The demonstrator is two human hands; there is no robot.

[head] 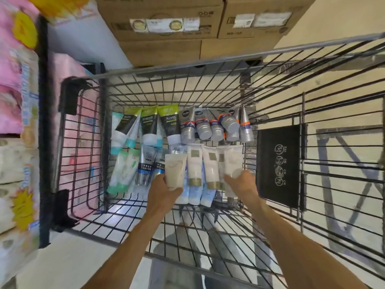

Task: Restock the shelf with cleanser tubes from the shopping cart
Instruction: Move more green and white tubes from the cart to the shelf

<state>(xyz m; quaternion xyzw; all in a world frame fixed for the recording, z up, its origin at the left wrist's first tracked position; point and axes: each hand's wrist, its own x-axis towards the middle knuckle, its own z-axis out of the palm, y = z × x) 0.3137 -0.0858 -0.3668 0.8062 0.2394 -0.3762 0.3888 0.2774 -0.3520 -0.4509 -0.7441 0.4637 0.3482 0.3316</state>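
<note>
My left hand (164,187) grips a cream tube (174,171) above the cart (279,142); my right hand (241,182) closes around another white tube (233,161) lying there.

Bright, even overhead light, soft shadows under the cart (270,84). Strong fisheye bend at the edges. Left-side packages (18,101) smeared with blur.

Black wire shopping cart (133,84) is being seen against a cream floor. Green-topped black tubes (149,122) with pale blue caps are being shown beside silver-grey Nivea tubes (187,126) banded navy, red and orange. Cream-white tubes (210,163) are being shown with gold bands. Mint tubes (123,172), brown cardboard boxes (166,21) and pink packs (12,80) are being noted.
</note>
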